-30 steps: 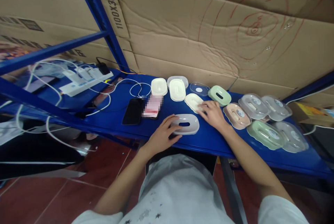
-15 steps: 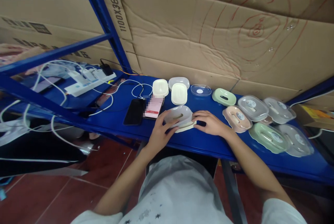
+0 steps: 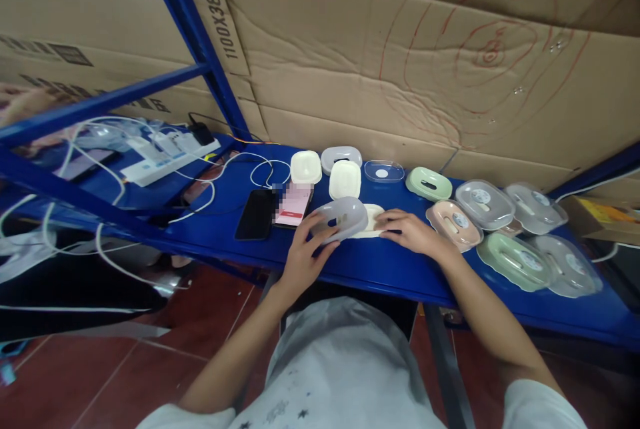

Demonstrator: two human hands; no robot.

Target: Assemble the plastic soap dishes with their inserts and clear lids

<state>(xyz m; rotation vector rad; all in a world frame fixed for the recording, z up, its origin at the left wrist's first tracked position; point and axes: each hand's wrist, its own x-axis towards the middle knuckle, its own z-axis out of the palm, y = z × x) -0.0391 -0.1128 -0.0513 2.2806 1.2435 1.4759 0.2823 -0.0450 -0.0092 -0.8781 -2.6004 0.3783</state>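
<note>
My left hand [image 3: 304, 259] is closed around the near left edge of a grey oval soap dish shell [image 3: 353, 211] with a slot in its middle. The shell is tilted and partly covers a flat cream soap dish piece [image 3: 371, 222]. My right hand [image 3: 414, 232] grips the right end of that cream piece with thumb and fingers. Just behind them stand two cream square-rounded dishes [image 3: 345, 180] and another grey shell [image 3: 341, 158]. A clear oval lid [image 3: 384, 171] with a white round label lies at the back, left of a green slotted shell [image 3: 429, 183].
Several lidded soap dishes [image 3: 517, 261] in grey, green and peach crowd the right side. Two phones [image 3: 255, 214] lie at left near white cables and a power strip [image 3: 170, 162]. Blue shelf posts [image 3: 187, 22] and a cardboard wall [image 3: 350, 69] bound the table [image 3: 350, 275].
The grey shell has shifted left and tilted in my left hand. My right hand has moved slightly right with the cream piece, so more of that piece shows.
</note>
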